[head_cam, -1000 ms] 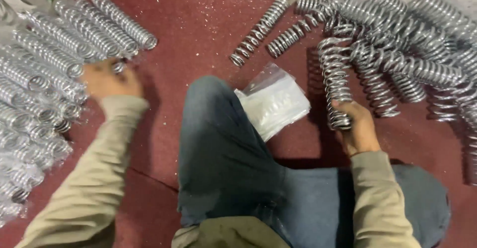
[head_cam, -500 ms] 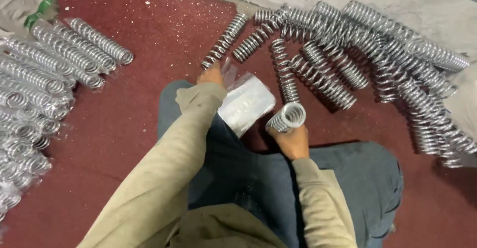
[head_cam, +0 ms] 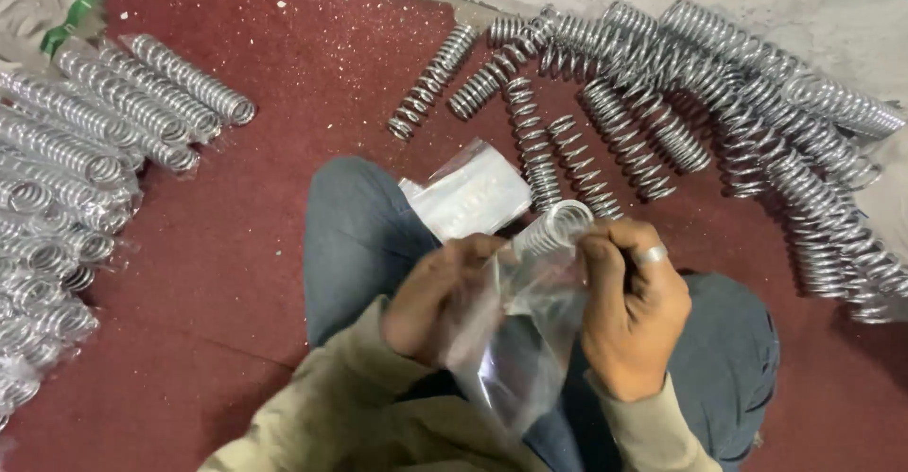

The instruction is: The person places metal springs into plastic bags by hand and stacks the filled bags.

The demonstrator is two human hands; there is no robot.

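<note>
Coil spring (head_cam: pixel 558 228): steel, stiff, judged fairly heavy and slick; held over the lap, entering the clear plastic bag (head_cam: pixel 515 340). Right hand (head_cam: pixel 629 311) grip closed round the spring; left hand (head_cam: pixel 440 297) pinching the limp bag's mouth.

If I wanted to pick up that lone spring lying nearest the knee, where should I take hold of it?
Probably around the middle of the lone spring, coming from above with fingers across its long sides. It lies flat on the red floor, apart from the pile of springs, so both sides look free.
</note>
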